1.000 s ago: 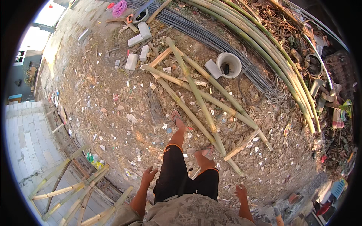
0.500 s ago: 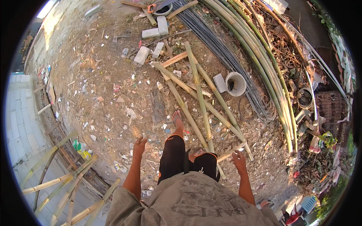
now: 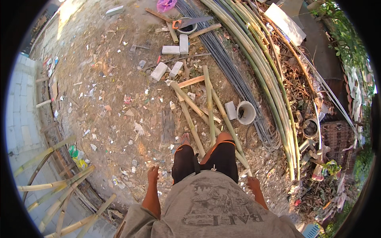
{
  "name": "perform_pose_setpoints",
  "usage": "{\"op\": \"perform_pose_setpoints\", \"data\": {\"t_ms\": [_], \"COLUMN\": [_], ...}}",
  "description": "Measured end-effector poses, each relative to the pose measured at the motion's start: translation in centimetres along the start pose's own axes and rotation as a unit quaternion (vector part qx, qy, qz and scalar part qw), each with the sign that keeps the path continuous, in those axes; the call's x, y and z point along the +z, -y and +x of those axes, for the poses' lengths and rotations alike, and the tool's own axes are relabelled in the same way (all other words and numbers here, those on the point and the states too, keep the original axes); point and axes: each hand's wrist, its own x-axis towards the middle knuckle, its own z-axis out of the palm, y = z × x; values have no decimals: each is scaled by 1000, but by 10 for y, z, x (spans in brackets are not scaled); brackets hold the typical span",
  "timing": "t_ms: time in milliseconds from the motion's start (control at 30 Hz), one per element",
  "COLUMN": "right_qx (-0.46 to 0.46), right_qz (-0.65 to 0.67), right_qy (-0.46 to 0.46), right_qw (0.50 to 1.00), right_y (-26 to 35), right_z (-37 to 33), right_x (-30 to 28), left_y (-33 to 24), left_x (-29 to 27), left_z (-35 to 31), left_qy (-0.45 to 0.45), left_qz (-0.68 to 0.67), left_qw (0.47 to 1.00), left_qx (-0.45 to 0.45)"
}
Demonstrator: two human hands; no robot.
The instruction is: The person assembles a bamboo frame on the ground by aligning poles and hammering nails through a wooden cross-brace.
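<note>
Both of my arms hang down at my sides, away from the frame's far end. My left hand (image 3: 153, 174) is over the littered ground, empty, its fingers loosely apart. On the other side, my right hand (image 3: 253, 183) also looks empty with fingers loosely bent, close to the near end of a bamboo pole. Several cut bamboo poles (image 3: 210, 104) lie crossed on the ground in front of me, joined at the far end by a reddish crosspiece (image 3: 191, 81). My knees and thighs hide their near parts.
A white bucket (image 3: 246, 112) stands beside a grey block (image 3: 230, 110). Dark steel rods (image 3: 234, 65) and long green bamboo (image 3: 265, 75) lie at right. Farther off are a handsaw (image 3: 194, 22) over a tub, more blocks (image 3: 159, 71) and a hammer-like tool (image 3: 139, 48). Bamboo ends (image 3: 63, 184) stick up at left.
My view has shifted, and the ground things sit lower in it. My right leg has come forward over the bamboo poles. Both hands have dropped lower beside my body.
</note>
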Motion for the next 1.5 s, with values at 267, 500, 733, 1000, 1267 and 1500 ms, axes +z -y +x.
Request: {"op": "perform_pose_setpoints", "data": {"t_ms": [267, 500, 733, 1000, 1267, 1500], "right_qx": [-14, -323, -28, -227, -289, -270], "right_qz": [82, -426, -17, -266, -76, -309], "right_qy": [11, 4, 41, -16, 15, 128], "right_qw": [996, 845, 999, 937, 954, 903], "right_y": [93, 124, 255, 585, 967, 912], "right_z": [37, 174, 265, 503, 493, 512], "right_x": [27, -24, -15, -247, -295, -276], "left_y": [-7, -107, -165, -295, -544, -664], "left_x": [-11, 71, 117, 330, 380, 435], "left_z": [17, 39, 14, -122, -161, -156], "left_qy": [-5, 18, -77, -28, -123, -91], "left_qz": [-32, -151, -198, -126, -200, -228], "left_qw": [998, 988, 975, 965, 967, 968], "left_qx": [-53, -7, -57, -230, -99, 61]}}
